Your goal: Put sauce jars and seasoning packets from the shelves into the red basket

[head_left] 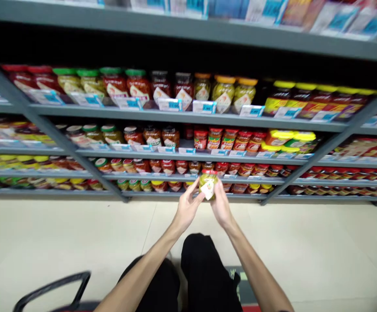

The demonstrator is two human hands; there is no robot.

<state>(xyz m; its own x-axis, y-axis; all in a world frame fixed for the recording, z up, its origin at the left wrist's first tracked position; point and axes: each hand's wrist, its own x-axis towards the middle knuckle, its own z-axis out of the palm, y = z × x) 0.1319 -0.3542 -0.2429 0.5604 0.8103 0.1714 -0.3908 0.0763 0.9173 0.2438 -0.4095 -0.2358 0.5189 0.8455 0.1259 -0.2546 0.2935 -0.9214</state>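
Observation:
Between my two hands is a small glass jar (209, 184) with a red lid, yellow-green contents and a white diamond-shaped label facing me. My left hand (186, 207) grips its left side, thumb near the label. On the right side, my right hand (221, 204) closes round the glass. The jar is upright or nearly so, held in front of the lower shelves. Behind it stand rows of jars (168, 166) with mostly red lids. What the jar holds is too small to make out.
Grey shelves (188, 116) full of jars with price tags span the view. Slanting uprights (50, 125) divide them. Below lies a pale tiled floor (78, 229). A black handle (53, 288) is at the lower left, beside my dark-clothed legs (204, 273).

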